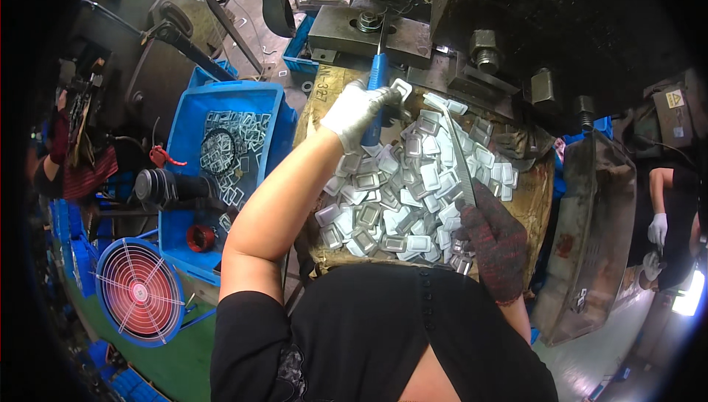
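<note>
My left hand (357,112), in a white glove with grey fingertips, is closed round a blue-handled tool (377,70) whose thin metal end points at the machine. At its fingertips sits a small silver metal piece (402,88); whether they grip it I cannot tell. In a dark red knitted glove, my right hand (498,243) holds long metal tweezers (459,155), their tips near more pieces at the far edge of the pile. Beneath both hands spreads a heap of small rectangular silver pieces (398,199) on a brown-covered table (322,99).
A dark metal press with big bolts (484,52) rises beyond the table. To the left stand a blue bin (274,111) of thin metal frames and a round fan (140,291). Other people work at both sides, one with a white-gloved hand (658,229) at far right.
</note>
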